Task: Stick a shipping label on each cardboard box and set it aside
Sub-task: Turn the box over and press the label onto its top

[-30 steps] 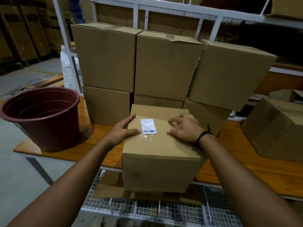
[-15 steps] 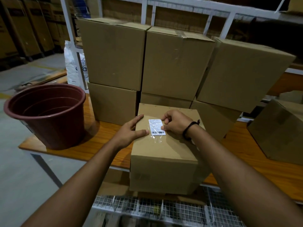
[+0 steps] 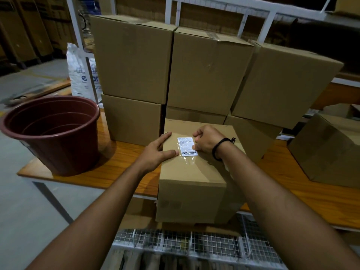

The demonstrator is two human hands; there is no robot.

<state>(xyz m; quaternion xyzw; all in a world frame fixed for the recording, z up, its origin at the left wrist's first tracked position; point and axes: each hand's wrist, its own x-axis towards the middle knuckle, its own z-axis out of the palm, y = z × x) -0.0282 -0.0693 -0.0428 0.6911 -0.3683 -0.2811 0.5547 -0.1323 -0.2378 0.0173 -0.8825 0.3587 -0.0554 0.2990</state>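
1. Wire-mesh shelf was nearest, at 6 o'clock.
2. Cardboard box sat centre frame, at the near edge of the table.
3. Shipping label lay flat on the box top, under clear film.
4. Left hand: fingers straight and apart, flat on the box's 9 o'clock top edge, thumb just beside the label.
5. Right hand: fingers curled against the label's 3 o'clock edge. Couldn't tell whether it was pinching or just pressing.
6. Maroon bucket stood at 9 o'clock, stacked boxes behind at 12 o'clock.
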